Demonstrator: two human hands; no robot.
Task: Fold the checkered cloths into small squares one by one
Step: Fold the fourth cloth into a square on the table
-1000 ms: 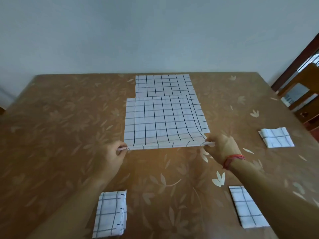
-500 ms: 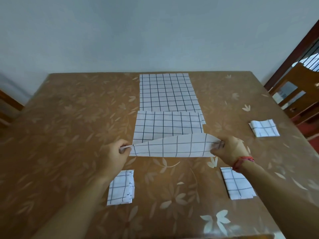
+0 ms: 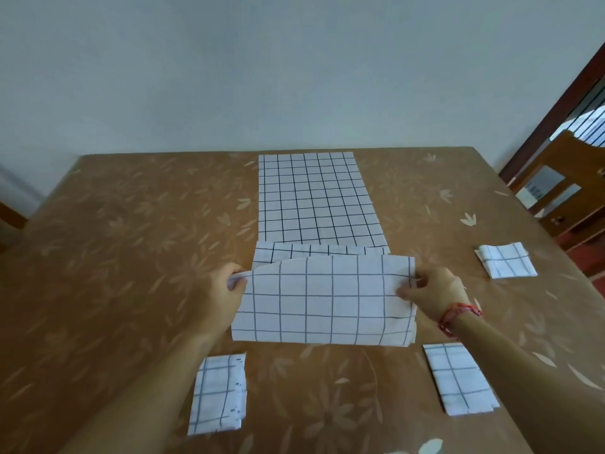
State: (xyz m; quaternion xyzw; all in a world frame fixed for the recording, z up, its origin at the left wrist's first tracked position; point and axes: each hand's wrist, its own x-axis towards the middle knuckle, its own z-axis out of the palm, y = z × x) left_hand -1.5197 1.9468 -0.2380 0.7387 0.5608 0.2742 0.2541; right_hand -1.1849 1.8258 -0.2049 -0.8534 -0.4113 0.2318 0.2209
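Observation:
A white checkered cloth (image 3: 324, 303) lies at the table's middle, its near half lifted and doubled over toward the far side. My left hand (image 3: 222, 296) pinches the cloth's left corner and my right hand (image 3: 432, 291) pinches its right corner. A strip of the cloth's far part (image 3: 314, 252) still lies flat behind the lifted flap. Beyond it, a second checkered cloth (image 3: 314, 198) lies spread flat toward the table's far edge.
Three folded checkered squares rest on the brown flowered table (image 3: 114, 244): one near left (image 3: 219, 393), one near right (image 3: 458, 378), one far right (image 3: 505, 260). A wooden chair (image 3: 563, 188) stands past the right edge. A pale wall rises behind.
Both hands have lifted the cloth's near edge off the table and carried it up and away, folding it over itself. The view has tilted, so the table looks lower.

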